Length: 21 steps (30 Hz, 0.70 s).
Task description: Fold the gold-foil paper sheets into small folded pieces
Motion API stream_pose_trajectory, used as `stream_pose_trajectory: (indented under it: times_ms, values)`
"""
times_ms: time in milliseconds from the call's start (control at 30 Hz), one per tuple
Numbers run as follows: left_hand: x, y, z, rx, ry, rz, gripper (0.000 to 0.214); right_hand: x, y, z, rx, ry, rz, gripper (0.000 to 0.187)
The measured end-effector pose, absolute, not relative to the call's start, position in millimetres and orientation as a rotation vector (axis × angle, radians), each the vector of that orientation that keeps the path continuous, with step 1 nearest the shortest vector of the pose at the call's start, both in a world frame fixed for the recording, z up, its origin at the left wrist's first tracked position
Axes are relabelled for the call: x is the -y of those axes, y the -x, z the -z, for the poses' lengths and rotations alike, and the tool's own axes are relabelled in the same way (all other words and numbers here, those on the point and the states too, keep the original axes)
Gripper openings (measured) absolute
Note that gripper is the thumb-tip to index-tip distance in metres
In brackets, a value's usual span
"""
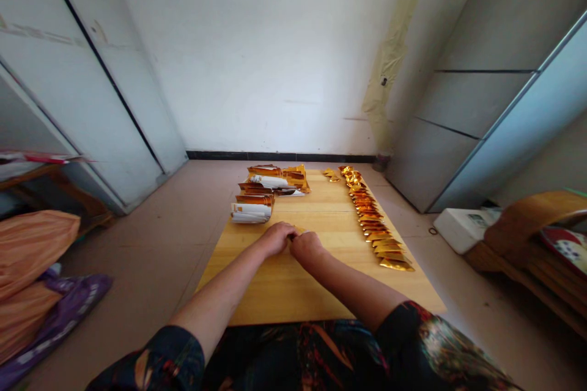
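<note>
My left hand [276,237] and my right hand [306,245] meet knuckle to knuckle at the middle of a low wooden board [284,293]. Both are curled closed over a small piece of gold paper [299,231], of which only a sliver shows between the fingers. A long overlapping row of folded gold paper pieces [373,223] runs along the board's right side, to the right of my right hand. Stacks of gold and white paper sheets [261,192] lie at the board's far left, beyond my left hand.
The board rests on a tiled floor before a white wall. Grey cabinet doors [92,110] stand to the left, a grey panelled unit [477,98] to the right. Orange and purple bags [36,281] lie at left; a white box [463,229] and wooden furniture [527,232] at right.
</note>
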State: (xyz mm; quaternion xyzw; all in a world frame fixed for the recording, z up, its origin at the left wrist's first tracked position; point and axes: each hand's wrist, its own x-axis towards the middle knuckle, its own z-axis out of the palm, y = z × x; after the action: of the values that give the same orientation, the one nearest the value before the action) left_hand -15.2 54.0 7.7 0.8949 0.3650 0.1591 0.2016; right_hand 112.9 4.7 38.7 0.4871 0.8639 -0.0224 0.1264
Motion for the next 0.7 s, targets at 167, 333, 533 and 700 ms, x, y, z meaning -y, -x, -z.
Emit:
stream_pose_trajectory:
  times_ms: [167, 333, 533, 700]
  values:
    - [-52, 15, -10, -1.071, -2.488, -0.453, 0.046, -1, -133, -31, -2.513, -1.475, -0.068, 0.026]
    - [-53, 12, -9, -1.130, -2.536, -0.457, 0.045, -3, -163, -27, -2.651, -1.341, -0.163, 0.027]
    - [-52, 7, -2, -1.148, -2.672, -0.520, 0.034, -11, -181, -19, -2.721, -1.356, -0.215, 0.028]
    - [-47, 5, 4, -1.135, -2.737, -0.623, 0.030, -13, -187, -12, -2.691, -1.477, -0.220, 0.027]
